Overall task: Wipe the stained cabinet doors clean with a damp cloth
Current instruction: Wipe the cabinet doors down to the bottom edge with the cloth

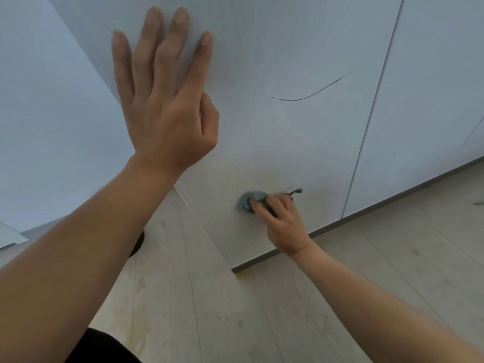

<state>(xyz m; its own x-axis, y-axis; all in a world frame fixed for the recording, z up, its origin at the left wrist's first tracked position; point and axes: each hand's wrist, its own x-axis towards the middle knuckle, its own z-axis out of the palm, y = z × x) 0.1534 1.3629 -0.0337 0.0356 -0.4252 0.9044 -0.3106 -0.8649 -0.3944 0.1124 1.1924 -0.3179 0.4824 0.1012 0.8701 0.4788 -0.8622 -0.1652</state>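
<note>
A white cabinet door point(262, 61) fills the upper middle of the head view. A thin dark curved line point(311, 94) marks it at the right, and faint yellowish staining point(235, 179) shows lower down. My left hand point(165, 100) presses flat against the door's upper left with straight, spread fingers. My right hand point(282, 221) grips a bunched grey-blue cloth point(250, 200) and holds it against the door's lower part, just above the bottom edge.
A second white door point(424, 100) adjoins on the right, across a thin vertical gap. The pale wood-look floor point(366, 271) carries yellowish spots near the cabinet's corner. The cabinet's side panel point(52, 127) runs away at the left. A dark garment point(102, 347) shows at the bottom.
</note>
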